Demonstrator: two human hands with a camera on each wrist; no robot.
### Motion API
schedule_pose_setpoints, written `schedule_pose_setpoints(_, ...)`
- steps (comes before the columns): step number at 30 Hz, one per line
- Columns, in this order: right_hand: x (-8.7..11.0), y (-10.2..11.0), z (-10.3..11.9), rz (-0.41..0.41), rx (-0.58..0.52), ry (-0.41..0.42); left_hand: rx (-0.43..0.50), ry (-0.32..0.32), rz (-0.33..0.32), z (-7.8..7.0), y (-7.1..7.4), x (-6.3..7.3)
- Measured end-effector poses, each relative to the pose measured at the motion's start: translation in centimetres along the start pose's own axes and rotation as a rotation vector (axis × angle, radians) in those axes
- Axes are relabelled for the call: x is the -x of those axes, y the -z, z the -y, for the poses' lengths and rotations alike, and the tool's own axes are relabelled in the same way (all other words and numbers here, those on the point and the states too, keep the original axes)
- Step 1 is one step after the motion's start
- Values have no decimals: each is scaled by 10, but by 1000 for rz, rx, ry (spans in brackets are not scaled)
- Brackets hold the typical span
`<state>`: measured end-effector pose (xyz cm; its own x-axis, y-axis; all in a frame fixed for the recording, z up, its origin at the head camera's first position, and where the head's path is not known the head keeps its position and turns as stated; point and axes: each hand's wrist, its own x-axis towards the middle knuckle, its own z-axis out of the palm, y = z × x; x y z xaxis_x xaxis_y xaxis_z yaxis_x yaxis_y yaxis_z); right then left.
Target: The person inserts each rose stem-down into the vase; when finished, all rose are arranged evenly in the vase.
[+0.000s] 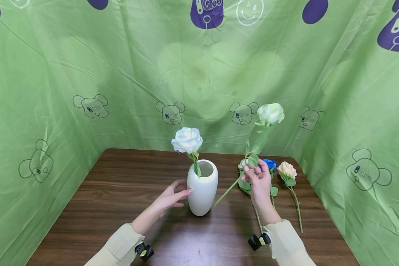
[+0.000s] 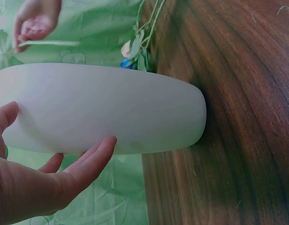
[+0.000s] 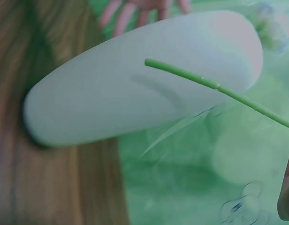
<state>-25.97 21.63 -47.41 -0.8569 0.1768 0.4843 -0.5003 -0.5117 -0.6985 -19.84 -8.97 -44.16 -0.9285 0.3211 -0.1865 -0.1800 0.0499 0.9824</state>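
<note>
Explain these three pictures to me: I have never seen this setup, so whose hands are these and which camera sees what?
A person works with bare hands and wears three cameras. The big picture comes from the head. The left hand rests its fingers against a white vase that stands on the brown table and holds one white rose. The right hand pinches the stem of a second pale rose, lifted beside the vase. More flowers lie on the table behind that hand. The two sideways pictures come from the wrists and show the vase close up.
</note>
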Motion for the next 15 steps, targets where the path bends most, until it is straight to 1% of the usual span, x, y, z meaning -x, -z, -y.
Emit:
schedule_pose_setpoints(1, -2, -14, 11, -11, -68, 6, 1, 1, 1, -3, 0, 2)
schedule_pose_setpoints(3, -6, -34, 25, -63, -101, 20, -1, 2, 4, -9, -2, 6)
schedule_pose_setpoints(4, -6, -53, 40, -103, -113, 15, -1, 3, 5, -12, -2, 8)
schedule_pose_setpoints(7, -9, -86, 65, -146, -170, 33, -5, 4, 8, -20, -5, 15)
schedule_pose_setpoints(8, -8, -101, 77, -190, -147, 24, -5, 4, 9, -22, -5, 16)
schedule_pose_setpoints(11, -14, -116, 89, -225, -190, 40, -4, 4, 11, -24, -6, 18)
schedule_pose_setpoints(13, -18, -122, 93, -247, -204, 53, -2, 4, 11, -24, -6, 18)
schedule_pose_setpoints(15, -23, -126, 94, -260, -192, 74, -1, 5, 9, -24, -6, 17)
